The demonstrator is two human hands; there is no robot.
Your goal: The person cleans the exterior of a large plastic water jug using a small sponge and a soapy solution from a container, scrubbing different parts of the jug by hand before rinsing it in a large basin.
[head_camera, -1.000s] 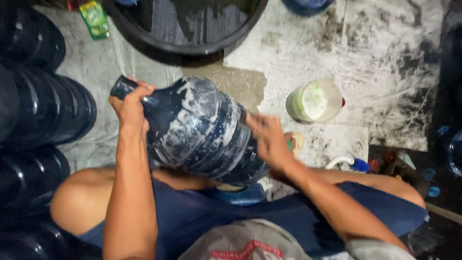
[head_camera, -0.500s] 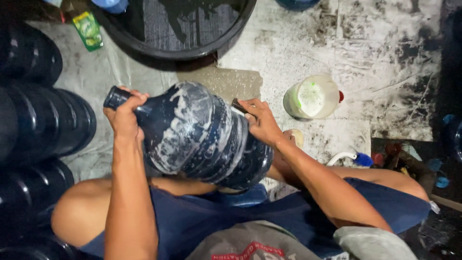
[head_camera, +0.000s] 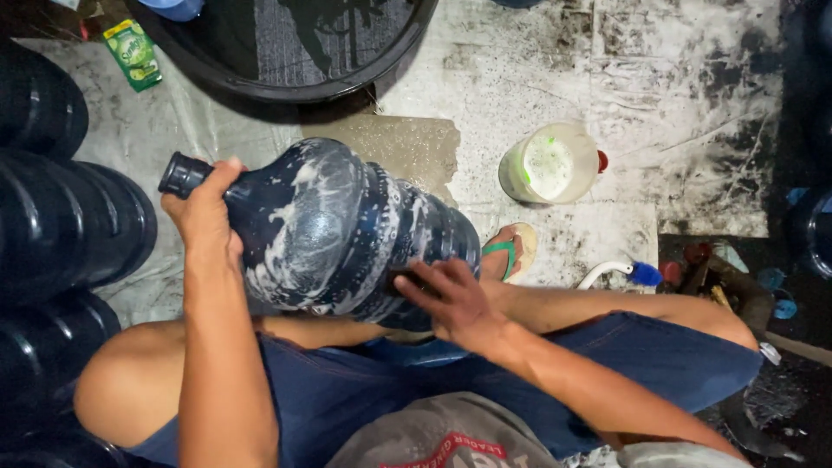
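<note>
One soapy water jug (head_camera: 338, 230), one plastic pitcher (head_camera: 548, 164), one black basin (head_camera: 286, 52), one sandal (head_camera: 507, 250).

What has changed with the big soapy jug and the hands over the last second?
The right hand slid from the upper side of the jug down to its lower body near the base, wiping across the suds. The jug tipped a little, its neck now pointing more to the left. The left hand kept its grip at the neck, and the cup of soapy water stayed on the floor.

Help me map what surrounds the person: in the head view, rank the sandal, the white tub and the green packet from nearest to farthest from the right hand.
1. Sandal: just past the right hand, on the foot.
2. White tub: farther up, on the floor.
3. Green packet: far upper left, beside the black basin.
</note>
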